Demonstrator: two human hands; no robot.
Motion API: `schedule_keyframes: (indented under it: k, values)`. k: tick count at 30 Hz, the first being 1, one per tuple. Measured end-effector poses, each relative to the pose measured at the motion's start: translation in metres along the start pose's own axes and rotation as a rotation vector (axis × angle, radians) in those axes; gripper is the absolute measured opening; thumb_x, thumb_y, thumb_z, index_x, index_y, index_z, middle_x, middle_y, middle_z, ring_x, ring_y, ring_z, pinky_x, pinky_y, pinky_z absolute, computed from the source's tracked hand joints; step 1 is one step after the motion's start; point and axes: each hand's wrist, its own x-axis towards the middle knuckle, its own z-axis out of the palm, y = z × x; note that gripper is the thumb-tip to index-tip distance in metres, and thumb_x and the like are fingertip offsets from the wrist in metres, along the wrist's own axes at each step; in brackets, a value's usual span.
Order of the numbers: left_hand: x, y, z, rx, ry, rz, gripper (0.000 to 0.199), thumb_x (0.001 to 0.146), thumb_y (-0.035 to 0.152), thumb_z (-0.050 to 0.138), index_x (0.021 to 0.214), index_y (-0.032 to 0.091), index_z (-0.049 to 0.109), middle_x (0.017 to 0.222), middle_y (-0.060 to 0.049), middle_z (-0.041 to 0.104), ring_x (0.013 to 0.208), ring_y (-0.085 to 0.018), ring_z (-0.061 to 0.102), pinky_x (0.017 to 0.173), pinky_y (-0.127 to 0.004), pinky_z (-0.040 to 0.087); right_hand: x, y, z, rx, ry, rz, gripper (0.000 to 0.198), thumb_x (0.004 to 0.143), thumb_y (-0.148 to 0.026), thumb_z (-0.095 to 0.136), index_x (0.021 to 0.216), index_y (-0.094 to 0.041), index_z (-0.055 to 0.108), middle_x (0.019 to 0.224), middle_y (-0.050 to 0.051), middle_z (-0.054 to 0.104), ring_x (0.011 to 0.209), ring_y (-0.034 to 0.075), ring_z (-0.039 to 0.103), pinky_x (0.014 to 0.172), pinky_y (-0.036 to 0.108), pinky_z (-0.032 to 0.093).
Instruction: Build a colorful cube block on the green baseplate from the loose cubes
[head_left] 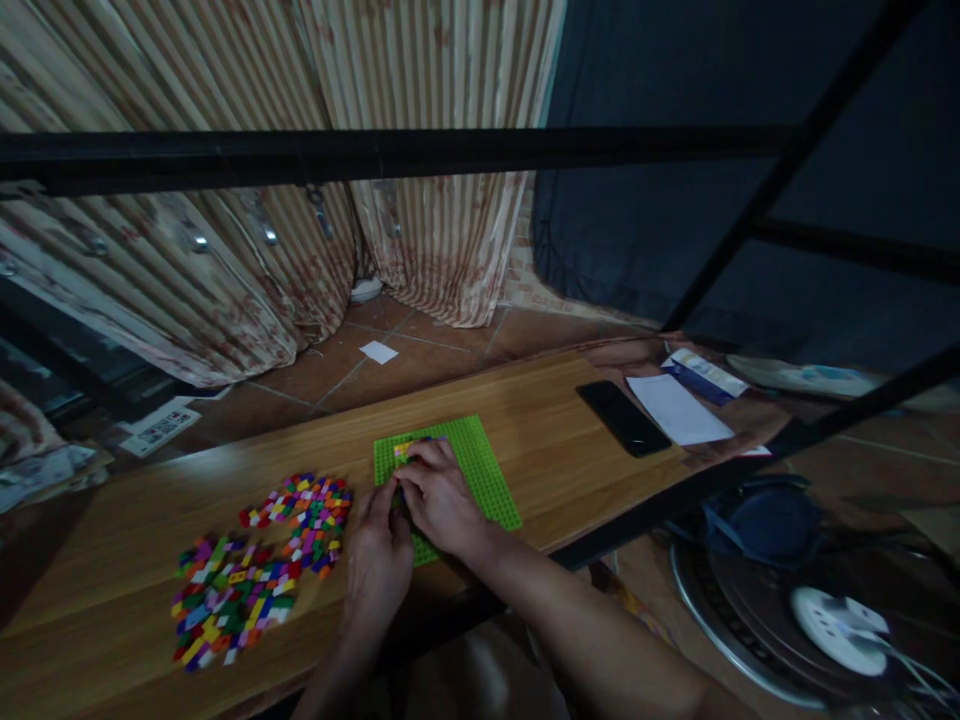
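Note:
A bright green studded baseplate (484, 470) lies on the wooden table. Several small toy bricks (401, 452), yellow and pinkish among them, are set near its far left corner. My right hand (439, 495) is over the plate, its fingers bent and closed at these bricks. From the left, my left hand (380, 548) reaches the plate's left edge, and its fingertips meet those of my right hand. Whatever the two hands pinch is hidden behind the fingers. Left of my left hand, loose coloured bricks lie in two adjoining piles, a nearer pile (232, 595) and a farther pile (315, 515).
A black phone (624, 418) and white paper (679, 408) lie toward the right end of the table (547, 410). A dark metal bar (450, 152) crosses in front of striped curtains (442, 240). A white power strip (836, 630) rests on a round dark surface at lower right.

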Motion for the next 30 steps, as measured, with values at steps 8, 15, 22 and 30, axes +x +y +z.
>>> schedule_keyframes:
  k: [8, 15, 22, 30]
  values:
    - [0.002, 0.012, 0.0, 0.093, -0.047, -0.093, 0.047, 0.082, 0.036, 0.049, 0.12, 0.01, 0.055, 0.112, -0.016, 0.06, 0.076, -0.021, 0.064, 0.071, -0.036, 0.054, 0.002, 0.011, -0.016, 0.008, 0.171, 0.179, 0.034, 0.084, -0.022, 0.054, 0.118, -0.023, 0.06, 0.131, 0.008, 0.048, 0.122, 0.024, 0.042, 0.104, 0.044, 0.036]
    - [0.003, 0.016, 0.001, 0.115, -0.056, -0.094, 0.046, 0.081, 0.039, 0.05, 0.116, 0.01, 0.056, 0.111, -0.017, 0.061, 0.064, -0.02, 0.064, 0.06, -0.036, 0.053, -0.003, 0.025, 0.001, 0.149, 0.109, 0.366, 0.05, 0.085, -0.031, 0.053, 0.13, -0.011, 0.046, 0.123, 0.016, 0.054, 0.118, 0.026, 0.05, 0.103, 0.043, 0.041]
    - [-0.001, 0.017, 0.005, 0.096, -0.023, -0.095, 0.039, 0.079, 0.035, 0.051, 0.109, 0.01, 0.058, 0.104, -0.017, 0.063, 0.06, -0.019, 0.063, 0.057, -0.033, 0.052, -0.007, 0.02, 0.013, 0.132, 0.153, 0.361, 0.054, 0.082, -0.03, 0.054, 0.132, -0.013, 0.043, 0.127, 0.017, 0.05, 0.122, 0.028, 0.044, 0.105, 0.047, 0.038]
    - [-0.01, 0.022, 0.003, -0.02, -0.068, -0.143, 0.04, 0.081, 0.029, 0.054, 0.117, 0.013, 0.055, 0.106, -0.013, 0.063, 0.077, -0.019, 0.064, 0.065, -0.031, 0.053, -0.01, 0.032, 0.008, 0.32, 0.167, 0.407, 0.045, 0.083, -0.037, 0.054, 0.124, -0.019, 0.051, 0.12, 0.011, 0.055, 0.114, 0.025, 0.051, 0.102, 0.046, 0.039]
